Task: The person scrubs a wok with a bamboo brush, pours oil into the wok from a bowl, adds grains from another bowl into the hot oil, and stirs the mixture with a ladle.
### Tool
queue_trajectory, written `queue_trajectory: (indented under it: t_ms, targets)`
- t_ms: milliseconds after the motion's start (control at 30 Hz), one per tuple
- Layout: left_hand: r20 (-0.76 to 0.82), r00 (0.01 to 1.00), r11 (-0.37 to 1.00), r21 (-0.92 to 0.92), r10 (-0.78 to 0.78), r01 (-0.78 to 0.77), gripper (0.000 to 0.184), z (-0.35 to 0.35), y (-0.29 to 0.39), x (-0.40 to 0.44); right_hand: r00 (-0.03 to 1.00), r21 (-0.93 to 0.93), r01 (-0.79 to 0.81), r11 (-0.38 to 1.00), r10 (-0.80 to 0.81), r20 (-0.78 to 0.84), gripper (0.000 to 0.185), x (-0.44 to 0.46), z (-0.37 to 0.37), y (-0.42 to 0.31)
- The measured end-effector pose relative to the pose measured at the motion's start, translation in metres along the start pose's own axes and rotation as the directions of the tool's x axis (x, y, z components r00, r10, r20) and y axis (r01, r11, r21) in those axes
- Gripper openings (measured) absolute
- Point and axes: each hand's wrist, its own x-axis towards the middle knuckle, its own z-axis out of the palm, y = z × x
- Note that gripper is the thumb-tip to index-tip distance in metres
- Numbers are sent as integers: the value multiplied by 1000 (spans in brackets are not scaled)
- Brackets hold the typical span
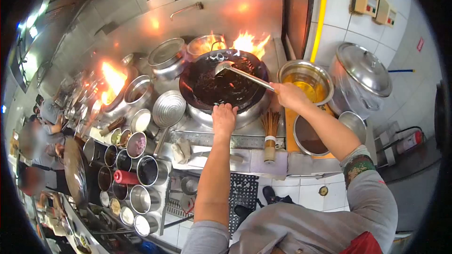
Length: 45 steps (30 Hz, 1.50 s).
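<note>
A dark wok sits tilted on the stove burner, with dark glossy liquid inside and flames rising behind its far rim. My left hand is at the wok's near edge, fingers closed over the rim. In my right hand is the handle of a metal ladle; its bowl is inside the wok, partly in the liquid. Just beyond my right hand stands a steel basin of yellow oil. A bamboo wok brush stands at the counter's front, between my forearms.
A perforated skimmer lies left of the wok, near a lidded pot. Several seasoning containers and a red bottle fill the left side. Flames burn at another burner. At right are a large lidded pot and a pot of brown liquid.
</note>
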Motion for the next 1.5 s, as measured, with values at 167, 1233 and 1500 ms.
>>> queue_trajectory:
  t_ms: [167,1233,1500]
  targets:
    - [41,998,998,30,-57,56,31,-9,8,0,999,-70,-23,997,26,45,50,-30,-26,-6]
    - [-4,1000,1000,6,22,-21,30,-15,2,5,997,51,66,997,-69,43,48,-61,-24,29]
    - [186,981,986,166,-55,24,33,-14,6,13,995,127,91,988,-95,20,49,-17,13,20]
